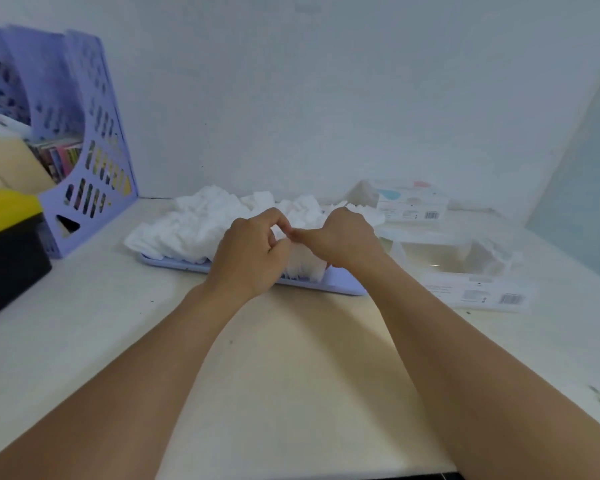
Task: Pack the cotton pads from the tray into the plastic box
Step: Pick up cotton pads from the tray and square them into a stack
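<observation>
Nearest the camera, two bare forearms are reaching forward over the pale counter (291, 358) toward the lilac tray (340, 287), the landmark used here. Left of the tray, a yellow-lidded black box (11, 244) and a lilac file rack (84, 140) are standing against the wall. On the tray, loose cotton pads (201, 220) are lying heaped along its length, which is running left to right and slightly nearer at its right end. At the tray's near edge, the left hand (250, 254) and the right hand (343, 240) are curling round a stack of pads (309, 266), squaring it between them; the pads are standing on edge, with the stack's long axis running along the tray. Right of the tray, the clear plastic box (440, 251) is lying open with some pads inside. Judged by appearance, the pads are light, soft and compressible; a stack is best squeezed at both end faces, lest it fan apart.
</observation>
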### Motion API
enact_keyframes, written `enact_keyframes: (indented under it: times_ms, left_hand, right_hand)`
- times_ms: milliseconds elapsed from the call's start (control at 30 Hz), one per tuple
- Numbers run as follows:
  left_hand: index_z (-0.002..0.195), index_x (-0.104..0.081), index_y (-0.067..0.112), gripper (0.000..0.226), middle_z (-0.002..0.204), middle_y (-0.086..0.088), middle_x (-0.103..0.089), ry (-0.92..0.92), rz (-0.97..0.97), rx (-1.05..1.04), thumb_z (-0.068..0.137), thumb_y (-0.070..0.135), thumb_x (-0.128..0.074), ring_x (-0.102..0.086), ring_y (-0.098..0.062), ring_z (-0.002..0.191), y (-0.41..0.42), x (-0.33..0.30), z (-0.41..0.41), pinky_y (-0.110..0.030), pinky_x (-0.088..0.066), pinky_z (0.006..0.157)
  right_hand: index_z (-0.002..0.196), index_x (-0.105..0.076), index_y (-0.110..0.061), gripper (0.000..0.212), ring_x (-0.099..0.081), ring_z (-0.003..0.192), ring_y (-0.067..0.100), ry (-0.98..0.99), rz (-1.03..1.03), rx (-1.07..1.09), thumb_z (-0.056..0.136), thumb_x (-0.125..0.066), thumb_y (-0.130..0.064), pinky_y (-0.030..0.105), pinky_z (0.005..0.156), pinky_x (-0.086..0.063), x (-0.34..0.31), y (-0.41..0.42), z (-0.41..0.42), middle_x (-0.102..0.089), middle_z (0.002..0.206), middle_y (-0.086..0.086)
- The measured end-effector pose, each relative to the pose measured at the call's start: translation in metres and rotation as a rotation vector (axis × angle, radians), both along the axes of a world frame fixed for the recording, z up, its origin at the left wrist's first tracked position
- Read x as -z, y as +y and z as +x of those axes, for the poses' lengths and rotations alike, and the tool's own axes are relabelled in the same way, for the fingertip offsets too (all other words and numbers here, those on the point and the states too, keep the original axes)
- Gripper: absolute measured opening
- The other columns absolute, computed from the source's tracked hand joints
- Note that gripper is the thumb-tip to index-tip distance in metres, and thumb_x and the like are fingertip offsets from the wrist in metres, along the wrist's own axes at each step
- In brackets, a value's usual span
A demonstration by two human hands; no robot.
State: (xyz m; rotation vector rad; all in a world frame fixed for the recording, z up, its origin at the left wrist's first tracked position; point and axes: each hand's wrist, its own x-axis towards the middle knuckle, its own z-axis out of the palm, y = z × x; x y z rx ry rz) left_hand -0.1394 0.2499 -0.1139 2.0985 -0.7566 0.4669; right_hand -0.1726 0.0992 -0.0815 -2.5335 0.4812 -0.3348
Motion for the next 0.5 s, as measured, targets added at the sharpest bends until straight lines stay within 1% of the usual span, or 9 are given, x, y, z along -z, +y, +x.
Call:
enact_keyframes:
  times_ms: [67,133,200,267,300,367,433,500]
  left_hand:
    - [0.093,-0.062,0.029,0.013,0.044,0.003,-0.050,-0.036,0.048,0.011,0.082,0.023,-0.058,-0.047,-0.013,0.045,-0.001,0.002,-0.001,-0.039,-0.053,0.057]
    - [0.095,-0.063,0.030,0.013,0.047,0.002,-0.052,-0.066,0.083,-0.016,0.084,0.026,-0.066,-0.051,-0.014,0.048,-0.002,0.002,0.000,-0.039,-0.054,0.058]
    - [0.096,-0.064,0.030,0.017,0.052,0.002,-0.055,-0.065,0.126,-0.039,0.081,0.035,-0.071,-0.057,-0.015,0.056,-0.003,0.001,0.000,-0.036,-0.053,0.060]
    - [0.094,-0.065,0.030,0.022,0.059,0.006,-0.055,-0.065,0.164,-0.049,0.079,0.044,-0.075,-0.059,-0.017,0.063,-0.005,0.002,0.001,-0.031,-0.049,0.059]
    - [0.094,-0.066,0.030,0.023,0.062,0.007,-0.054,-0.073,0.177,-0.056,0.079,0.045,-0.075,-0.060,-0.018,0.067,-0.006,0.002,0.001,-0.030,-0.046,0.059]
    - [0.094,-0.067,0.029,0.018,0.065,0.009,-0.054,-0.092,0.195,-0.072,0.082,0.041,-0.074,-0.061,-0.021,0.071,-0.006,0.002,0.001,-0.030,-0.046,0.061]
    - [0.093,-0.068,0.028,0.015,0.066,0.009,-0.055,-0.106,0.210,-0.080,0.082,0.036,-0.074,-0.061,-0.021,0.072,-0.006,0.002,0.001,-0.030,-0.048,0.062]
    - [0.092,-0.069,0.027,0.013,0.067,0.008,-0.056,-0.107,0.212,-0.079,0.081,0.032,-0.074,-0.062,-0.020,0.073,-0.004,0.002,0.001,-0.029,-0.048,0.061]
  right_hand:
    - [0.059,-0.055,-0.012,0.060,-0.061,0.049,0.013,-0.013,0.066,0.000,0.081,-0.065,-0.067,0.025,0.051,-0.042,0.007,-0.002,0.002,-0.066,0.052,0.002]
    - [0.062,-0.058,-0.011,0.053,-0.058,0.045,0.011,0.000,0.129,-0.016,0.086,-0.065,-0.058,0.022,0.048,-0.039,0.009,-0.005,0.000,-0.068,0.054,0.004]
    - [0.062,-0.058,-0.011,0.043,-0.054,0.039,0.008,0.003,0.131,-0.022,0.088,-0.066,-0.044,0.018,0.042,-0.036,0.006,-0.010,-0.004,-0.065,0.053,0.003]
    - [0.060,-0.053,-0.011,0.034,-0.051,0.034,0.009,-0.029,0.132,-0.018,0.085,-0.066,-0.030,0.014,0.036,-0.032,0.004,-0.017,-0.007,-0.061,0.051,0.003]
    - [0.059,-0.051,-0.011,0.032,-0.050,0.033,0.009,-0.047,0.139,-0.018,0.083,-0.066,-0.026,0.013,0.034,-0.030,0.003,-0.021,-0.008,-0.059,0.050,0.003]
    - [0.056,-0.047,-0.011,0.035,-0.048,0.031,0.009,-0.054,0.139,-0.015,0.081,-0.068,-0.025,0.013,0.033,-0.029,0.003,-0.026,-0.009,-0.056,0.046,0.002]
    - [0.056,-0.047,-0.012,0.039,-0.046,0.027,0.006,-0.028,0.130,-0.010,0.080,-0.072,-0.030,0.013,0.032,-0.029,0.005,-0.027,-0.009,-0.051,0.038,-0.002]
    - [0.057,-0.045,-0.013,0.044,-0.045,0.026,0.005,-0.022,0.113,-0.003,0.079,-0.076,-0.035,0.016,0.034,-0.032,0.008,-0.024,-0.006,-0.048,0.036,-0.004]
